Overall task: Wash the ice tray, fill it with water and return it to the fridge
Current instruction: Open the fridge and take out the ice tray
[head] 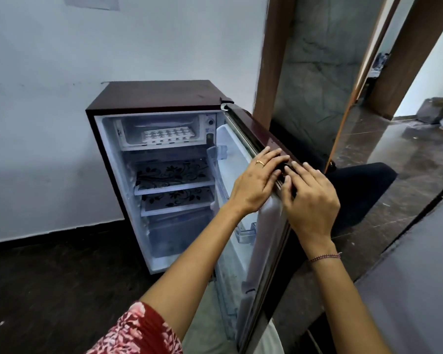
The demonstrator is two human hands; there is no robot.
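Note:
A white ice tray [167,136] lies flat in the freezer compartment at the top of a small maroon fridge [151,95]. The fridge door [243,118] stands swung open to the right. My left hand [253,185] rests on the door's top edge, fingers laid fairly straight across it, thumb hidden. My right hand [310,200] sits just beside it on the same edge, its fingertips touching the dark strip there. Both hands are well to the right of the tray and apart from it.
Two shelves with floral mats [173,173] and a clear drawer [179,236] sit below the freezer. A black seat [363,190] stands just behind the open door. A wooden door frame [274,60] rises at the right, with a white wall at the left and dark floor below.

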